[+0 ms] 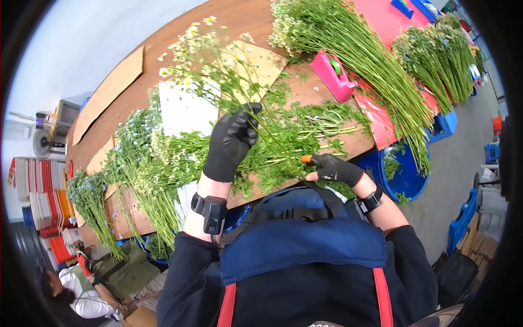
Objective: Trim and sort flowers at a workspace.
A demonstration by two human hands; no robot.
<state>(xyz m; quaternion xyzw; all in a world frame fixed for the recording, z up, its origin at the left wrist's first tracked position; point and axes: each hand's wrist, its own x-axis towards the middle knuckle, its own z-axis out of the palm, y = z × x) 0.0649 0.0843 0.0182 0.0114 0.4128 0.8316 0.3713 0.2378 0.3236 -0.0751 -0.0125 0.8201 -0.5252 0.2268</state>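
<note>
My left hand (235, 141), in a black glove, is closed around thin green stems of small white daisy-like flowers (192, 53). The sprig leans up and to the left, its blooms over the table. Its lower stems run down toward my right hand (337, 169), also black-gloved, with an orange cover on one fingertip and a bare thumb tip. That thumb and covered finger are apart, beside the lower stems. Beneath both hands lies a heap of cut leafy greens (282, 143). Scissors (327, 122) with pale green handles rest among the leaves.
A pink tape dispenser (335, 77) stands beyond the greens. Long-stemmed bunches (359, 53) overhang the table's right edge, above a blue bin (404, 175). More flower bunches (139, 151) lie left. Cardboard (108, 96) lies on the brown table (163, 32). Another person (88, 286) is at lower left.
</note>
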